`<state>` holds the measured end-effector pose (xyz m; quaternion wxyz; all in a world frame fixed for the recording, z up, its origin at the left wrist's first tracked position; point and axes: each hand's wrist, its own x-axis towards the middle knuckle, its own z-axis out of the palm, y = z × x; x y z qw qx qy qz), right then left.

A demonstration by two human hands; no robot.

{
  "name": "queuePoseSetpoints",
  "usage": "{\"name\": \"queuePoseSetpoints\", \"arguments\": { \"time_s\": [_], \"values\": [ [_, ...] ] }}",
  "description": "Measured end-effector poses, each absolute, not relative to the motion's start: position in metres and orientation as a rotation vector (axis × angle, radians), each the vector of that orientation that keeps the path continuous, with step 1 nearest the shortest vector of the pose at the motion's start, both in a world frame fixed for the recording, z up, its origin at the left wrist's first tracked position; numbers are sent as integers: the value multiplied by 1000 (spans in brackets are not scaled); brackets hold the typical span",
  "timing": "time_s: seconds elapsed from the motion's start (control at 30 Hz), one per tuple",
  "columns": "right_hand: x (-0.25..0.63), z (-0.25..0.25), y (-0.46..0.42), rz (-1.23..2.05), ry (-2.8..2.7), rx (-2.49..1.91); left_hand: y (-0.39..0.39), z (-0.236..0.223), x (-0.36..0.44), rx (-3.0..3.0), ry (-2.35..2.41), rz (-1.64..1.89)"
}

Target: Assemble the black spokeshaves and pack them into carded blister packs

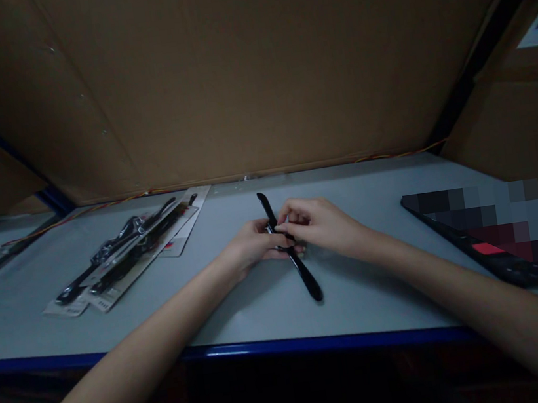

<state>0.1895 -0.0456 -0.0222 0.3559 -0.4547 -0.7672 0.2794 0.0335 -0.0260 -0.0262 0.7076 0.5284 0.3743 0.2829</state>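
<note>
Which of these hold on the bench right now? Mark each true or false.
Both the left hand and the right hand hold the black plastic piece: true.
The carded packs lie to the right of the hands: false, they lie to the left.
The black plastic piece stands on its end on the bench: false, it is held in the hands with both ends showing beyond them.
The grey bench top has a blue front edge: true.
A cardboard wall stands behind the bench: true.

Packaged blades (127, 256) block the left hand (255, 243); a blurred pack (473, 247) — farther right.
</note>
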Motion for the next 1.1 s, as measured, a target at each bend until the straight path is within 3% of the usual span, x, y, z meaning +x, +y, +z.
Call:
{"name": "queuePoseSetpoints", "arguments": {
  "time_s": [0.17, 0.3, 0.5, 0.73, 1.1],
  "values": [
    [188, -32, -38, 1073, -1733, -1126, -28, -24, 35, 1175, 817, 620],
    [190, -35, -36, 930, -1753, -1167, -27, -24, 34, 1165, 821, 606],
    [194, -32, -39, 450, -1982, -1214, -25, -26, 33, 1110, 798, 624],
    [192, -39, -36, 765, -1761, -1134, -23, -28, 33, 1093, 812, 633],
    [190, -35, -43, 724, -1815, -1160, -23, -28, 34, 1095, 789, 617]
  ]
}}
